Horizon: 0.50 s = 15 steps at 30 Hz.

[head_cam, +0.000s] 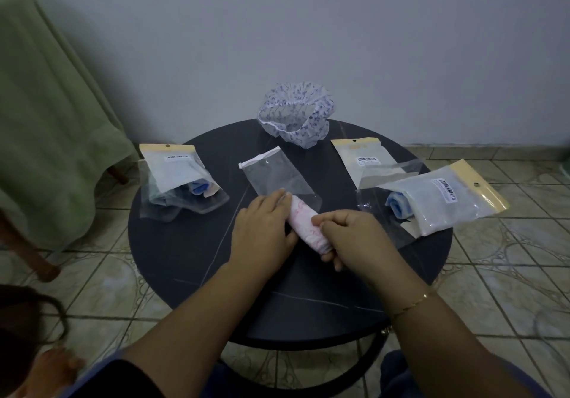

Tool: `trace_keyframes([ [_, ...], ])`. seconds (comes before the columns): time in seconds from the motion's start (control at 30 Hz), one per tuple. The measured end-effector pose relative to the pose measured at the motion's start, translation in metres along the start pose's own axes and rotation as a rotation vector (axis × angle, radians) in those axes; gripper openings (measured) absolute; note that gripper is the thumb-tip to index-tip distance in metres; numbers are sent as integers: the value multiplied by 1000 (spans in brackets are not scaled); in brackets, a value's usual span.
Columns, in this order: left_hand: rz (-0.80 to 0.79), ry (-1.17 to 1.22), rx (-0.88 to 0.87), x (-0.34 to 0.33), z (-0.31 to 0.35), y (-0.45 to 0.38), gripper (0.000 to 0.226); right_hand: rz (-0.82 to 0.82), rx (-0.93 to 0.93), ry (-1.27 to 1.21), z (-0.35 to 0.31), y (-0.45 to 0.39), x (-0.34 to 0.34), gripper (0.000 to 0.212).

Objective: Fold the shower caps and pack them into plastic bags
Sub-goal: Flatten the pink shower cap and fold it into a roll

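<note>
A rolled pink-patterned shower cap (303,223) lies at the middle of the round dark table (185,252). My left hand (265,228) presses flat against its left side. My right hand (348,234) curls around its near end and grips it. The roll's far end touches the mouth of an empty clear plastic bag (277,172), which lies flat just beyond my hands. An unfolded white shower cap with blue print (296,113) stands puffed up at the table's far edge.
A bag with a blue folded cap (182,181) lies at the left. Two more bags lie at the right: one flat (367,163), one holding a blue cap (444,203). A green-draped chair (46,120) stands left of the table; a tiled floor surrounds it.
</note>
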<state>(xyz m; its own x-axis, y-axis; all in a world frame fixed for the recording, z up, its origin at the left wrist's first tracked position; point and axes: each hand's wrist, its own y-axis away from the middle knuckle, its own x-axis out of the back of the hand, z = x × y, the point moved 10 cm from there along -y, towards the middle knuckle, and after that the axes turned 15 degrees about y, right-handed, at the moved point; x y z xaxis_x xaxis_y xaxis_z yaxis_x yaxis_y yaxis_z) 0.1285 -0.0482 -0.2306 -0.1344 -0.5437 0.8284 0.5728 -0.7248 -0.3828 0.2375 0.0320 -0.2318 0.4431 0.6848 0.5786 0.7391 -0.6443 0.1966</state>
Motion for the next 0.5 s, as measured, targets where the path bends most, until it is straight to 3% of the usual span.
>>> trace_keyframes([
  [0.17, 28, 0, -23, -2, -3, -2, 64, 143, 46, -17, 1, -20, -8, 24],
  [0.33, 74, -6, -53, 3, -1, -2, 57, 326, 141, 38, -15, -24, -8, 3],
  [0.4, 76, 10, -60, 4, 0, -3, 56, 343, 198, 97, -24, -25, -10, 2],
  [0.5, 77, 20, -70, 7, -1, -4, 50, 276, 284, 168, -32, -27, -22, 17],
])
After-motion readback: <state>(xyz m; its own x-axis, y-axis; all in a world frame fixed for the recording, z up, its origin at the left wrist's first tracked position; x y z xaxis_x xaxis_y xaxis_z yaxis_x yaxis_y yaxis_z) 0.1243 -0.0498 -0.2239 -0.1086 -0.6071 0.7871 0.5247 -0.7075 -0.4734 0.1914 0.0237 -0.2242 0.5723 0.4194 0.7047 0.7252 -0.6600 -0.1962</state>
